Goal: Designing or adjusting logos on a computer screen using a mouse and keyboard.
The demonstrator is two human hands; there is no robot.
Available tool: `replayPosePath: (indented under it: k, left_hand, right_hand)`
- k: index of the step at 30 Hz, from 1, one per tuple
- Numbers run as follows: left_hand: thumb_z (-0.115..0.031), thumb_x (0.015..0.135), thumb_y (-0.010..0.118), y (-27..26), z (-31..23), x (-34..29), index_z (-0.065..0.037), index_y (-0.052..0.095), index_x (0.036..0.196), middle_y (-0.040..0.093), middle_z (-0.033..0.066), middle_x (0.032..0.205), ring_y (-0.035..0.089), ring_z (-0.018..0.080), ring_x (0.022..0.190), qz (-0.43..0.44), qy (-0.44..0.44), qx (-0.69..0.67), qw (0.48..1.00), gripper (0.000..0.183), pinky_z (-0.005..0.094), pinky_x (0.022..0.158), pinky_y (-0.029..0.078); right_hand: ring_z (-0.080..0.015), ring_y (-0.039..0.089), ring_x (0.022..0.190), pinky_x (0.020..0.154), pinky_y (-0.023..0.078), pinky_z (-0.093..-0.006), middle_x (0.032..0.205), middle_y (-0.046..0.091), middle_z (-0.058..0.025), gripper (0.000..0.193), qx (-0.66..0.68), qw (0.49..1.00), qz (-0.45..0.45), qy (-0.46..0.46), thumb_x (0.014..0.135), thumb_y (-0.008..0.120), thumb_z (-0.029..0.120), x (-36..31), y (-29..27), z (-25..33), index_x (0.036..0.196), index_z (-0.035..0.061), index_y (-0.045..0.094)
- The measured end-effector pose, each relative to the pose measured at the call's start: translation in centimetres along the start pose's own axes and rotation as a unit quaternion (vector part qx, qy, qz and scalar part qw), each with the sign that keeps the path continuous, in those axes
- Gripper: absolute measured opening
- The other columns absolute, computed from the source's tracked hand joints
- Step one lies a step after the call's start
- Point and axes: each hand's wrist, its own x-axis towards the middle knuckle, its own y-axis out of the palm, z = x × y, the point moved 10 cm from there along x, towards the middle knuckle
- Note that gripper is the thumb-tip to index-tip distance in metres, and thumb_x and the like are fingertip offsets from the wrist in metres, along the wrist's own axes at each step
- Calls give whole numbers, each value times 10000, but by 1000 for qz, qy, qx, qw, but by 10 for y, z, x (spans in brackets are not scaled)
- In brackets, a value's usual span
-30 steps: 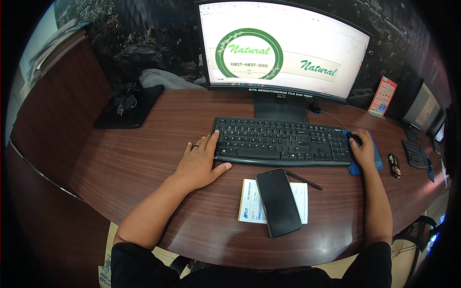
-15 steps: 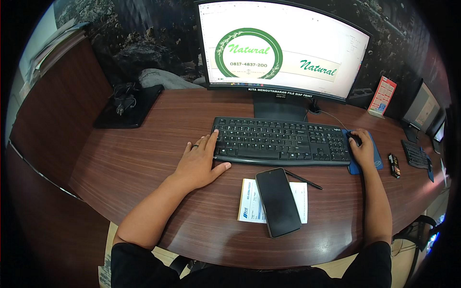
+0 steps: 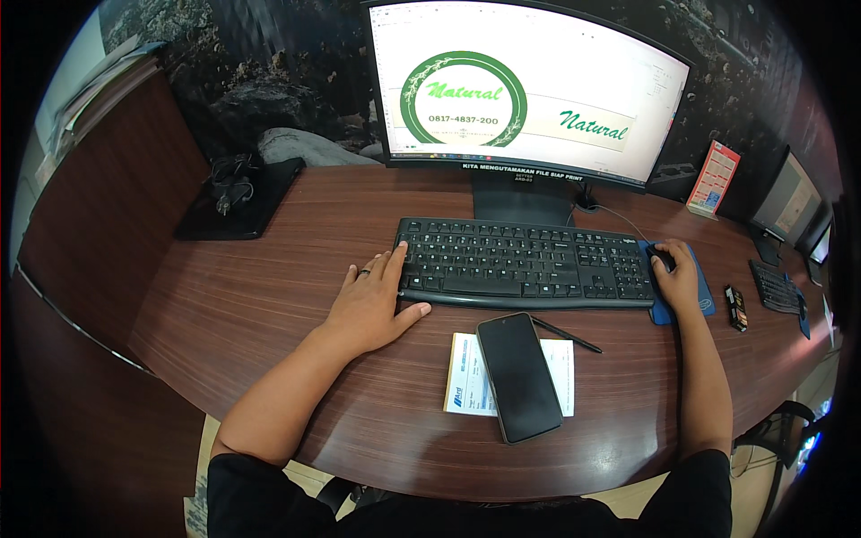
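Observation:
My left hand (image 3: 366, 305) lies on the desk with its fingers stretched out, a dark ring on one of them. Its fingertips touch the left edge of the black keyboard (image 3: 525, 260), and its thumb rests beside the front corner. At the keyboard's other end, my right hand (image 3: 678, 278) is curved over a black computer mouse (image 3: 661, 257), which it mostly hides. The mouse sits on a blue mouse pad (image 3: 703, 285). Behind the keyboard, a wide curved monitor (image 3: 574, 72) displays a design with a green ring and script lettering.
A dark smartphone (image 3: 520, 381) lies over a paper pad (image 3: 462, 381), with a black pen (image 3: 569, 334) just behind. A laptop-like black slab (image 3: 240, 215) carries a coiled cable (image 3: 231, 184). Rightward are a small black box (image 3: 736, 309), a desk calendar (image 3: 714, 178) and a second keyboard (image 3: 777, 289).
On the monitor, the script lettering inside the green ring looks slightly different in shape and colour. Both hands stay in the same places.

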Motion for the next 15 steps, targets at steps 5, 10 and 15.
replayPosePath:
  k: [5, 10, 15]
  left_hand:
    - [-548, 930, 650, 0, 0, 0, 8, 178, 1592, 389, 299, 1550, 351, 402, 1481, -4, 1, -1, 1000, 984, 593, 1208, 263]
    - [-544, 930, 651, -1, -1, 0, 10, 178, 1591, 381, 301, 1554, 351, 407, 1480, -1, 0, -5, 1000, 983, 595, 1207, 263]
    - [-538, 931, 653, -1, -1, 0, 12, 181, 1589, 373, 295, 1562, 350, 411, 1479, -1, 1, -6, 1000, 979, 599, 1206, 263]
  right_hand:
    - [-363, 616, 1209, 1019, 480, -409, 1225, 651, -189, 240, -2, 1000, 3, 8, 836, 733, 80, 0, 1, -1, 1064, 6, 712]
    - [-366, 617, 1201, 1013, 482, -407, 1226, 652, -184, 238, 3, 1000, -3, 0, 835, 734, 81, 0, 0, -2, 1061, 9, 713]
    - [-361, 619, 1199, 1012, 483, -405, 1219, 656, -176, 234, 5, 1000, -2, 6, 837, 735, 79, 0, 0, 0, 1059, 8, 711]
